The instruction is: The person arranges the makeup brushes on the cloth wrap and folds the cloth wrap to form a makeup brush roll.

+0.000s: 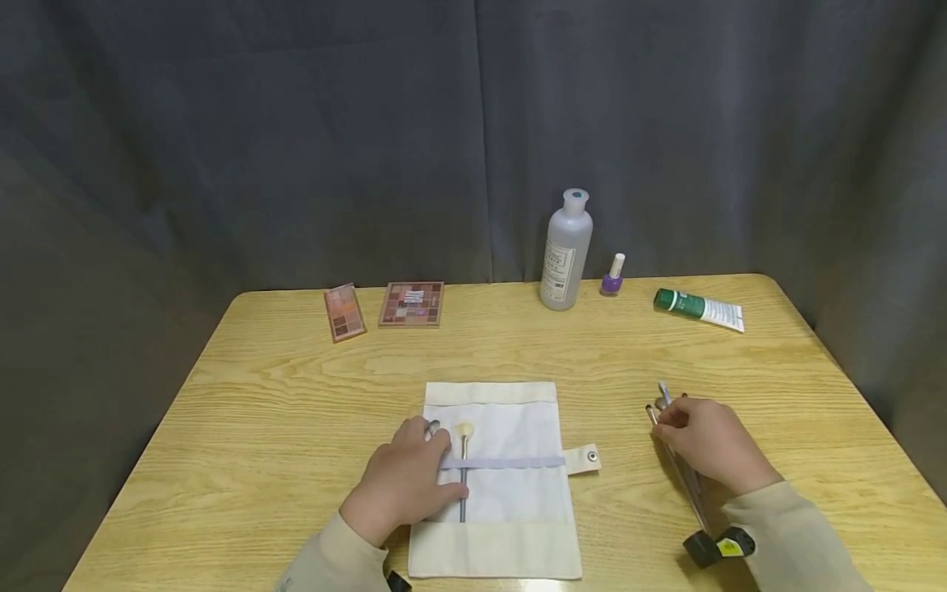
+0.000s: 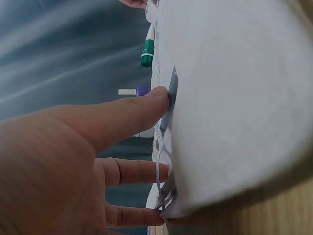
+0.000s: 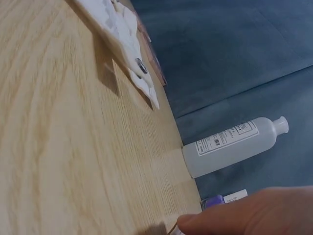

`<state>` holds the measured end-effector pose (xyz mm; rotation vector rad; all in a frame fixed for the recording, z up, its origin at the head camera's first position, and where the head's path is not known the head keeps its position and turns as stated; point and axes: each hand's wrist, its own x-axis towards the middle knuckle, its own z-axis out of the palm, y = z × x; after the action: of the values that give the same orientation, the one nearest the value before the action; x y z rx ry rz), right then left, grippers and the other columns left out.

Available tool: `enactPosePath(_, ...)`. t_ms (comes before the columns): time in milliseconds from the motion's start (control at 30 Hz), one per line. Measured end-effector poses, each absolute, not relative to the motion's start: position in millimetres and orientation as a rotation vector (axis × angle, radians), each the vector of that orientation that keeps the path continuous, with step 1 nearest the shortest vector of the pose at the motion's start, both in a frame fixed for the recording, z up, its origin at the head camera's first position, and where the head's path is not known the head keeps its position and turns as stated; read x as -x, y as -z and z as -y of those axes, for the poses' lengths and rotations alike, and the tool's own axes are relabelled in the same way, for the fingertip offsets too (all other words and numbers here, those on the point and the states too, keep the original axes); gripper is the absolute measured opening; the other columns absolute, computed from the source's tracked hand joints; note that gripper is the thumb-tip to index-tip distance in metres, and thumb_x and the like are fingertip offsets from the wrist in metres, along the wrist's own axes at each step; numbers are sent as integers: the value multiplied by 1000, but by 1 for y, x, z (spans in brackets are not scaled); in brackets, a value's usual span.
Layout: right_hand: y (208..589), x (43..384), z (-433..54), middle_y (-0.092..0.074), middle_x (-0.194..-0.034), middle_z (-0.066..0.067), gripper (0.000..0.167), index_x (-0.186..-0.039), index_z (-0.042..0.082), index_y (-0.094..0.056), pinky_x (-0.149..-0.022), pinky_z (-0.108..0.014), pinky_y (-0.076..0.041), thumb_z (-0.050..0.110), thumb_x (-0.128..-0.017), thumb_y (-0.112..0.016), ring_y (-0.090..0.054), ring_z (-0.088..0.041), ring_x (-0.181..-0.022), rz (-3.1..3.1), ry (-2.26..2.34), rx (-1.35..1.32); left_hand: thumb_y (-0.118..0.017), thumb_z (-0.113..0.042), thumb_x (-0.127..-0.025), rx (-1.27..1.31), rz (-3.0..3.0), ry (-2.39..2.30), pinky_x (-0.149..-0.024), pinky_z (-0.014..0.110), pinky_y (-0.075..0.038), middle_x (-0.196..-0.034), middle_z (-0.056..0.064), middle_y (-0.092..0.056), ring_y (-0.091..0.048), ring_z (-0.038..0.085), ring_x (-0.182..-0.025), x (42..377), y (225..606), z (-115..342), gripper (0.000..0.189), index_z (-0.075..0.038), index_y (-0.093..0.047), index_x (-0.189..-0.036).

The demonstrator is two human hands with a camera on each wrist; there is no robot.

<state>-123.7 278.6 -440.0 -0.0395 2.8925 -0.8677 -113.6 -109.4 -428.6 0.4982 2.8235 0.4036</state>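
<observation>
A white cloth brush roll (image 1: 518, 493) lies unfolded, a lilac elastic band across it and a snap tab on its right. One fan-shaped makeup brush (image 1: 464, 444) is tucked under the band. My left hand (image 1: 407, 481) rests spread over the roll's left side, its thumb touching the brush handle; another brush head (image 1: 432, 427) shows by its fingertips. To the right, my right hand (image 1: 713, 440) pinches at a small group of slim makeup brushes (image 1: 676, 469) on the table. Its fingers partly hide which one it holds. The right wrist view shows mainly the thumb (image 3: 254, 215).
Along the back stand a clear bottle (image 1: 565, 255) and a purple nail polish (image 1: 612, 278). A green and white tube (image 1: 699, 309) lies at the back right. Two eyeshadow palettes (image 1: 344, 312) (image 1: 411, 304) lie at the back left. Behind the table hangs a dark curtain (image 1: 333, 148).
</observation>
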Motion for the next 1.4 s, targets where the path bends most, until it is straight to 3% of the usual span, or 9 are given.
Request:
enactPosePath(300, 442, 124, -276, -65, -75, -3, 13, -84, 1, -70, -53, -32, -45, 13, -88, -72, -52, -16, -63, -2924, 784, 60, -77, -52, -83, -490, -2831, -398, -73, 46, -46, -124, 18, -48, -47, 26, -100, 114, 431, 110, 49, -14, -58, -107)
enactPosePath(733, 430, 126, -259, -66, -73, -5, 14, -79, 2, -75, -53, -33, -44, 12, -87, -67, -53, -18, -58, -2920, 631, -59, -76, -51, -84, -492, -2819, -398, -78, 49, -46, -129, 19, -48, -48, 29, -108, 114, 431, 110, 50, -13, -57, -109)
enactPosePath(1000, 428, 130, -254, -51, -59, 2, 22, -62, 10, -61, -50, -30, -35, 14, -83, -66, -44, -16, -53, -2893, 715, -51, -77, -51, -84, -504, -2820, -401, -77, 49, -46, -129, 20, -48, -48, 29, -108, 114, 431, 110, 51, -12, -57, -111)
enactPosePath(1100, 424, 133, -251, -47, -56, 3, 23, -64, 10, -59, -49, -29, -35, 18, -85, -64, -43, -14, -51, -2885, 825, -38, -77, -50, -84, -505, -2823, -401, -76, 48, -45, -128, 19, -48, -48, 28, -105, 114, 431, 110, 51, -11, -57, -111)
enactPosePath(1200, 416, 135, -248, -52, -62, 1, 19, -75, 7, -65, -50, -30, -38, 20, -87, -62, -46, -15, -55, -2868, 946, -38, -77, -50, -84, -502, -2826, -404, -75, 48, -46, -128, 20, -48, -48, 28, -104, 113, 430, 110, 51, -11, -57, -111)
enactPosePath(1400, 398, 141, -238, -60, -67, -5, 19, -92, 3, -64, -52, -31, -42, 18, -93, -55, -55, -20, -61, -2743, 1191, -39, -78, -52, -83, -495, -2805, -403, -80, 51, -47, -134, 21, -47, -47, 30, -114, 114, 429, 110, 55, -11, -58, -114)
